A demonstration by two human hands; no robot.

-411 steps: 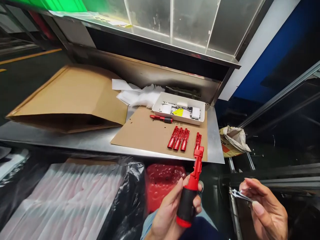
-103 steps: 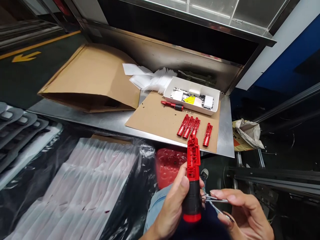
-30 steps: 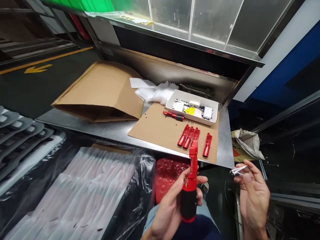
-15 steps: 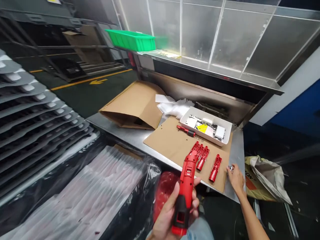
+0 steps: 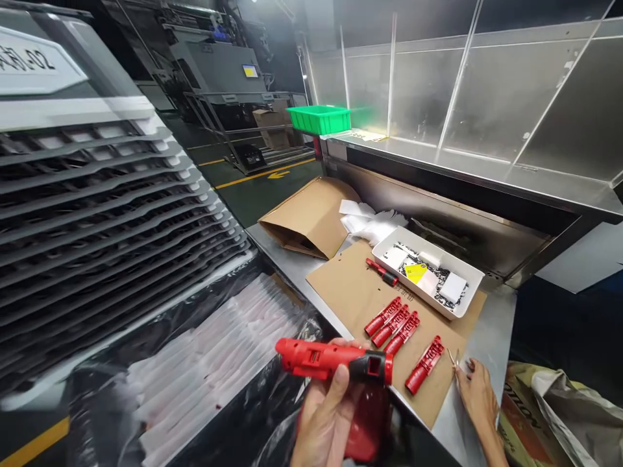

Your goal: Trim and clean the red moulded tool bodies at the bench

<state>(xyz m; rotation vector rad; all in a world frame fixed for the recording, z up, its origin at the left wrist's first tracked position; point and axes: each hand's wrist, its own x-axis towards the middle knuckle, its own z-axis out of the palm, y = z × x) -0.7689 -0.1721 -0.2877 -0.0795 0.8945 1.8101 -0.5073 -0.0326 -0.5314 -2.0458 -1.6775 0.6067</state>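
Observation:
My left hand (image 5: 325,415) grips a red and black tool handle (image 5: 333,360), held level with its red end pointing left, over a black plastic bag. My right hand (image 5: 476,397) rests at the front right edge of the steel bench (image 5: 491,324), fingers pinched on thin metal tweezers (image 5: 456,359). Three red parts (image 5: 392,322) lie side by side on a cardboard sheet (image 5: 350,288), a fourth red part (image 5: 424,364) lies apart, just left of my right hand. A small red and black tool (image 5: 382,272) lies before the white tray (image 5: 427,275).
A stack of grey trays (image 5: 97,207) fills the left. A black bag with white sheets (image 5: 214,350) sits below the bench. A folded cardboard box (image 5: 309,214) and white foam (image 5: 370,224) lie at the back. A green bin (image 5: 318,119) stands on the upper shelf.
My head has turned left and up. My left hand swung the handle from upright to level, pointing left. My right hand went to the bench edge with the tweezers.

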